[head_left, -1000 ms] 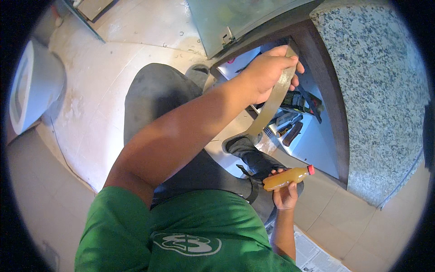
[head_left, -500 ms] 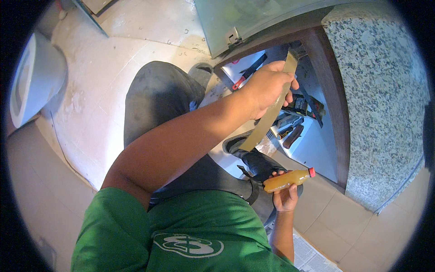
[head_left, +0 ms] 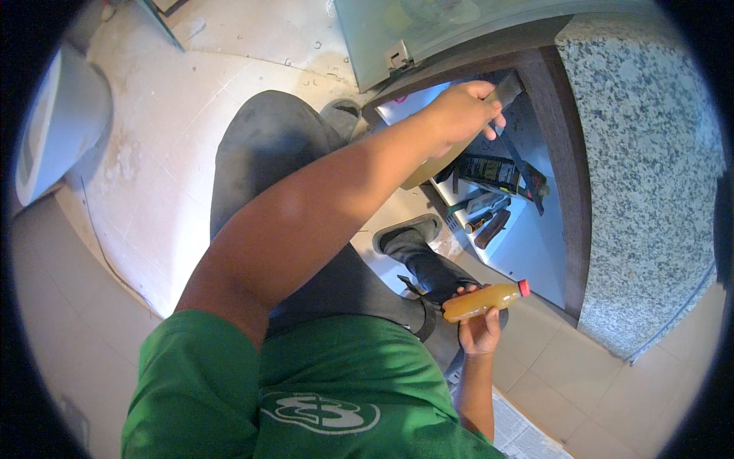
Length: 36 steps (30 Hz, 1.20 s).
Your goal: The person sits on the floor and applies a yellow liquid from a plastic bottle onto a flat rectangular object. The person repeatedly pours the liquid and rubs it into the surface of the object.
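My left hand (head_left: 466, 115) is closed on a long, flat, tan strip (head_left: 453, 155) at the mouth of a low cabinet. One end of the strip reaches the cabinet's dark frame; the other hangs beside my forearm, partly hidden by it. What the strip is, I cannot make out. Close to my right knee, my right hand (head_left: 480, 333) is wrapped round a small clear bottle (head_left: 482, 302) of yellow-orange liquid, tilted nearly flat, with its red cap on. Inside the cabinet lie a black package (head_left: 489, 172) and several hand tools (head_left: 493, 228).
An ajar glass door (head_left: 428, 34) stands above the cabinet (head_left: 569, 153). A speckled granite side (head_left: 650, 168) rises at right. A white toilet-like fixture (head_left: 65, 122) is far left. My shoe (head_left: 409, 233) is near the cabinet; newspaper (head_left: 520, 428) lies at lower right.
My left hand has shifted slightly, and the strip's lower end has swung up and away from my shoe. The bottle in my right hand has barely moved.
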Each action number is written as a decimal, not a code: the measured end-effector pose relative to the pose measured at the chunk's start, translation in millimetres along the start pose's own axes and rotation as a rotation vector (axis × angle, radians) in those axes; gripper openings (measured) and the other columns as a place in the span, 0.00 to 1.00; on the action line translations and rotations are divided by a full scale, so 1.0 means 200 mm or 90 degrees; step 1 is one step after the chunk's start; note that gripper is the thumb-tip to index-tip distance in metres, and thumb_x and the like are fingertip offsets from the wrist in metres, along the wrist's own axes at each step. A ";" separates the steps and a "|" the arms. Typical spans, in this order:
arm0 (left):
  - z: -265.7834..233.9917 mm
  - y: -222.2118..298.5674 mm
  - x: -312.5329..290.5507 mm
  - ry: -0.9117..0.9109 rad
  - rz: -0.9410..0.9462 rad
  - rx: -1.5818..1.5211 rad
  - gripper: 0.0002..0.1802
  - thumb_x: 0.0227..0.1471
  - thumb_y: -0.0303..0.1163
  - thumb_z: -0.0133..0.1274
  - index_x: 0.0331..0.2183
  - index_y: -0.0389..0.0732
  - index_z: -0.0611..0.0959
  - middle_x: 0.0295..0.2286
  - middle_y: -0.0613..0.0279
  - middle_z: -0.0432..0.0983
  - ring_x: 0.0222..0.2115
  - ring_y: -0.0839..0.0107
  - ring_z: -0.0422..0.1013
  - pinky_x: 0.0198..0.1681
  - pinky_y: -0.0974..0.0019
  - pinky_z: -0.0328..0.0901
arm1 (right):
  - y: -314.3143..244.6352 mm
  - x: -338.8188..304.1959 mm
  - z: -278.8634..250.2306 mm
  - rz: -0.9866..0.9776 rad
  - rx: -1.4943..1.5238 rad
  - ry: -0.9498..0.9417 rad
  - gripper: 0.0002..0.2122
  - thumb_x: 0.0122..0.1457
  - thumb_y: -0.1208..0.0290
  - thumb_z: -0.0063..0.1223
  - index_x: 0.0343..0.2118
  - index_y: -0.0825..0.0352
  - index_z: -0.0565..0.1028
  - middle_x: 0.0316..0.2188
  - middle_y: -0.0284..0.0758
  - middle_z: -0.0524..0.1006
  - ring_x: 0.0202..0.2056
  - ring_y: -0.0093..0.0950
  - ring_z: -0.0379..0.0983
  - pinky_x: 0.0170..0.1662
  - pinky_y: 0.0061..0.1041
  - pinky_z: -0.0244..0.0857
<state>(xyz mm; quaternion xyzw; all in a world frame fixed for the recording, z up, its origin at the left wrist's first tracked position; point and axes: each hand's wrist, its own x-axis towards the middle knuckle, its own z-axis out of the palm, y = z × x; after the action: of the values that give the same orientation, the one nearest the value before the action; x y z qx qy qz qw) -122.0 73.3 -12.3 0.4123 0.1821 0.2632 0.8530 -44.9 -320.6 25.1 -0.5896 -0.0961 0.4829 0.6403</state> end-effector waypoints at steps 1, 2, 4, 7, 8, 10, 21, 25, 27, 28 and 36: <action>0.00 0.01 0.01 -0.003 0.013 0.016 0.11 0.61 0.35 0.48 0.40 0.40 0.79 0.36 0.62 0.79 0.33 0.72 0.73 0.50 0.63 0.61 | 0.00 0.00 0.00 0.002 0.001 0.001 0.27 0.58 0.54 0.61 0.55 0.62 0.67 0.49 0.40 0.73 0.54 0.44 0.68 0.59 0.50 0.61; -0.01 0.01 0.01 -0.007 0.021 0.015 0.11 0.61 0.35 0.48 0.40 0.40 0.79 0.36 0.62 0.79 0.33 0.72 0.73 0.52 0.62 0.59 | 0.00 0.00 0.00 0.003 0.001 0.001 0.27 0.58 0.54 0.61 0.55 0.62 0.67 0.49 0.40 0.73 0.54 0.44 0.68 0.59 0.50 0.61; -0.02 0.03 0.03 -0.014 0.030 0.011 0.11 0.61 0.35 0.48 0.40 0.39 0.79 0.36 0.63 0.79 0.33 0.72 0.72 0.56 0.61 0.56 | -0.01 -0.01 0.00 0.008 0.002 0.010 0.27 0.58 0.54 0.61 0.55 0.62 0.67 0.50 0.39 0.73 0.54 0.44 0.68 0.59 0.50 0.61; -0.05 0.03 0.05 -0.025 0.039 0.035 0.12 0.61 0.35 0.48 0.41 0.39 0.79 0.36 0.63 0.80 0.34 0.72 0.71 0.56 0.61 0.56 | 0.00 -0.01 -0.01 0.009 -0.003 0.009 0.27 0.58 0.53 0.60 0.56 0.62 0.67 0.50 0.39 0.73 0.55 0.44 0.68 0.59 0.50 0.60; -0.06 0.04 0.06 -0.030 0.043 0.044 0.12 0.61 0.35 0.48 0.41 0.39 0.79 0.36 0.63 0.80 0.34 0.72 0.71 0.56 0.61 0.56 | 0.00 -0.01 -0.01 0.008 -0.005 0.007 0.27 0.58 0.53 0.60 0.56 0.62 0.67 0.50 0.39 0.73 0.55 0.44 0.68 0.60 0.50 0.60; -0.08 0.04 0.06 -0.041 0.049 0.064 0.12 0.61 0.35 0.48 0.42 0.39 0.79 0.37 0.63 0.80 0.35 0.72 0.71 0.57 0.61 0.56 | 0.00 -0.01 -0.01 0.008 -0.010 0.005 0.27 0.58 0.52 0.60 0.56 0.62 0.67 0.50 0.39 0.73 0.55 0.44 0.68 0.60 0.50 0.60; -0.12 0.08 0.08 -0.066 0.046 0.095 0.12 0.60 0.35 0.49 0.41 0.39 0.80 0.36 0.65 0.80 0.34 0.74 0.71 0.58 0.59 0.55 | 0.00 -0.02 -0.01 0.003 -0.015 0.003 0.28 0.57 0.53 0.61 0.56 0.62 0.67 0.50 0.39 0.73 0.55 0.45 0.67 0.60 0.50 0.60; -0.11 0.08 0.08 -0.063 0.035 0.064 0.13 0.60 0.35 0.50 0.42 0.39 0.80 0.35 0.65 0.80 0.32 0.74 0.71 0.57 0.59 0.56 | 0.00 -0.02 0.00 0.003 -0.023 0.001 0.28 0.57 0.54 0.61 0.56 0.62 0.66 0.50 0.39 0.73 0.55 0.45 0.67 0.60 0.50 0.60; -0.11 0.09 0.08 -0.060 0.045 0.094 0.13 0.60 0.35 0.50 0.42 0.39 0.80 0.35 0.65 0.79 0.32 0.74 0.71 0.56 0.59 0.57 | 0.00 -0.02 0.00 0.001 -0.026 0.000 0.28 0.57 0.54 0.61 0.56 0.62 0.66 0.50 0.39 0.73 0.55 0.45 0.67 0.60 0.50 0.60; -0.11 0.09 0.08 -0.059 0.049 0.108 0.13 0.60 0.35 0.50 0.42 0.39 0.80 0.35 0.66 0.79 0.32 0.74 0.70 0.56 0.59 0.57 | 0.00 -0.02 0.00 0.002 -0.025 0.000 0.28 0.57 0.54 0.61 0.56 0.62 0.66 0.50 0.39 0.73 0.55 0.45 0.67 0.60 0.50 0.60; -0.17 0.11 0.06 -0.097 0.041 0.141 0.11 0.60 0.36 0.50 0.39 0.40 0.80 0.33 0.66 0.78 0.31 0.74 0.70 0.55 0.60 0.58 | 0.00 -0.02 0.02 -0.005 -0.031 -0.002 0.27 0.57 0.53 0.61 0.56 0.62 0.67 0.49 0.39 0.73 0.54 0.44 0.68 0.59 0.49 0.61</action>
<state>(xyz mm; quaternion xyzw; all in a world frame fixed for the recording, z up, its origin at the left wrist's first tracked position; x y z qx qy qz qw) -136.9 112.0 -16.2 0.5284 0.1312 0.2368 0.8047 -50.1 -322.0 27.8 -0.6034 -0.1112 0.4791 0.6276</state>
